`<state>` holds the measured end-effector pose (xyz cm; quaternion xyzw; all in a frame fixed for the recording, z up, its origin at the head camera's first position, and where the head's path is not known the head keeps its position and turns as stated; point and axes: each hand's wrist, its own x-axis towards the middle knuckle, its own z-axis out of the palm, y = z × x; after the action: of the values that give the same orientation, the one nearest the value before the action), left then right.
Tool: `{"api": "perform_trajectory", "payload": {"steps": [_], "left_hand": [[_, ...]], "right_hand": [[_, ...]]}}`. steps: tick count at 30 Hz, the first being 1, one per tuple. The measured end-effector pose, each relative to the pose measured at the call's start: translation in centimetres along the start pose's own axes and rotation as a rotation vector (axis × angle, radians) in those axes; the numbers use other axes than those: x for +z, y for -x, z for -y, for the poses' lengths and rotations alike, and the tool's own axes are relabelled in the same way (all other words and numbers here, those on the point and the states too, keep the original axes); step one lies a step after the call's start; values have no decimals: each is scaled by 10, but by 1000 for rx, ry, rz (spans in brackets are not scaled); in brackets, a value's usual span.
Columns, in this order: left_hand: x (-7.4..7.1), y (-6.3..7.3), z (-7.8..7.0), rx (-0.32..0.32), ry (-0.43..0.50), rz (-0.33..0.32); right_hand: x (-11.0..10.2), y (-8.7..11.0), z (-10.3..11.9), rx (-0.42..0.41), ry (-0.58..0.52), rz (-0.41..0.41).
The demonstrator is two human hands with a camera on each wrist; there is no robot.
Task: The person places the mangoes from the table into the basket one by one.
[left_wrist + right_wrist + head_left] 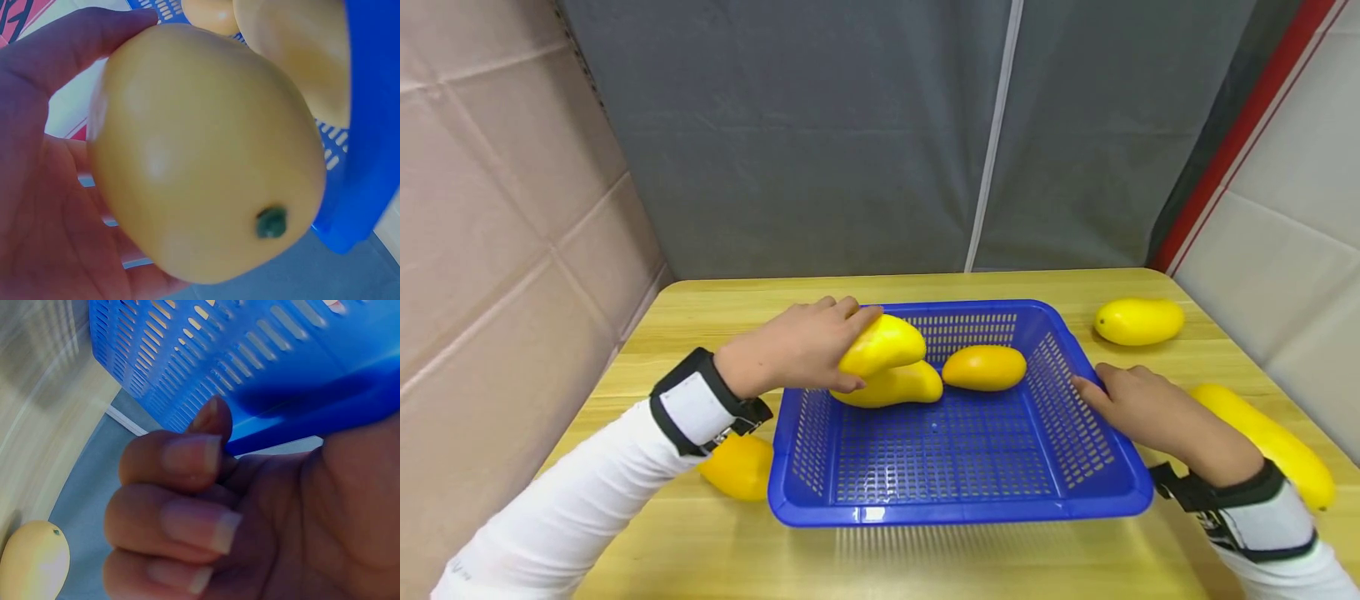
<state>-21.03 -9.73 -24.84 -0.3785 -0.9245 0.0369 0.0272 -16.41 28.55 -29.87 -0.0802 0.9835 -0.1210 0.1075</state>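
Observation:
My left hand (797, 346) grips a yellow mango (883, 343) at the left side of the blue basket (955, 511), above another mango (891, 386) lying inside. In the left wrist view the held mango (200, 156) shows its green stem spot, with thumb and fingers around it. A third mango (985, 367) lies toward the basket's back right. My right hand (1157, 408) holds the basket's right rim, thumb over the inner side. In the right wrist view its fingers (169, 512) curl below the slotted basket wall (187, 362).
One mango (737, 467) lies on the wooden table (715, 550) left of the basket, partly behind my left wrist. Farther right are a mango (1138, 322) near the back and a long yellow fruit (1270, 437) beside my right forearm. A grey curtain (820, 150) hangs behind the table.

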Motion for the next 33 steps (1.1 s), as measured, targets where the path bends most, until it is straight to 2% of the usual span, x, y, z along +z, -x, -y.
{"api": "perform_trajectory", "payload": {"steps": [4, 11, 19, 26, 33], "left_hand": [[0, -4, -8, 20, -8, 21], [7, -8, -18, 70, -24, -4], [15, -10, -27, 98, -30, 46], [17, -10, -38, 96, -62, 92], [21, -13, -47, 120, -63, 100]], "right_hand": [[1, 0, 0, 10, 3, 3], [0, -1, -1, 2, 5, 10], [0, -2, 0, -9, -8, 23], [-1, -1, 0, -6, -1, 7], [-1, -1, -1, -4, -4, 20]]}}
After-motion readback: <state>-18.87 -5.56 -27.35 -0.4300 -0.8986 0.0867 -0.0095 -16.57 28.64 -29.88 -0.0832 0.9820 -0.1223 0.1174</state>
